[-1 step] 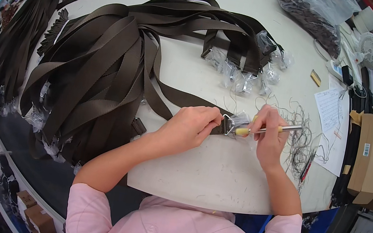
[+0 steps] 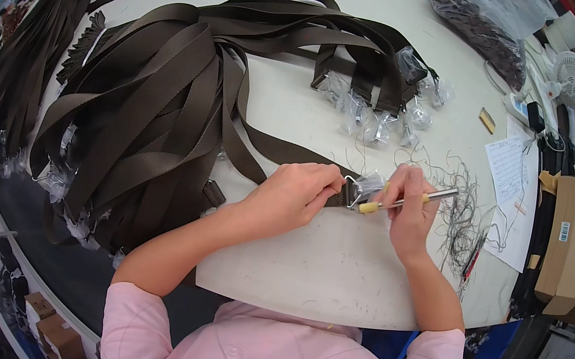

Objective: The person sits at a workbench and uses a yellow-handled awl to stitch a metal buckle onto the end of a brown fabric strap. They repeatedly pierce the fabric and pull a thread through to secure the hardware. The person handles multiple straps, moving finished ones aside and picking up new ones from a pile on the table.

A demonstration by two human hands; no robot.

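Note:
My left hand is closed in a pinch on the end of a dark brown webbing strap, right beside its wire-like metal buckle. Clear plastic wrap surrounds the hardware past the buckle. In my right hand, fingers closed, is a slim silver rod-shaped tool with a yellow tip. That tip points left and lies close by the buckle; whether it touches the strap I cannot tell. Yellow covering also shows on the tool between my fingers.
A large heap of brown straps covers the left side, some ends in plastic. Loose thread scraps lie right of my hand, near red-handled tweezers or snips and a paper sheet. A small fan and cardboard box line the right edge.
The right hand has shifted slightly, and the tool's yellow tip has moved a little left and down beside the buckle. My left hand and the strap look still.

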